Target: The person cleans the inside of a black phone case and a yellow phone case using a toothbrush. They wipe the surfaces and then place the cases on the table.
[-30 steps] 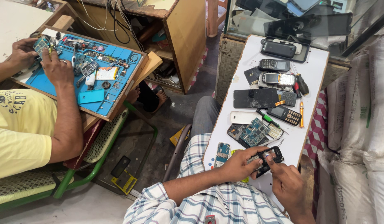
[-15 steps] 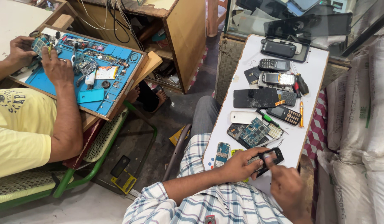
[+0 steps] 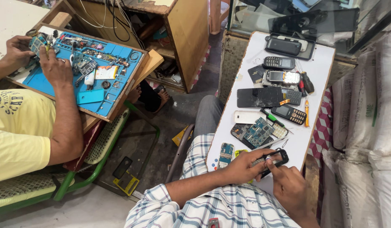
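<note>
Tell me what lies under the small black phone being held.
Under the small black phone show the left hand's fingers and the white board. The board directly beneath is covered; the right hand touches the phone's front.
</note>
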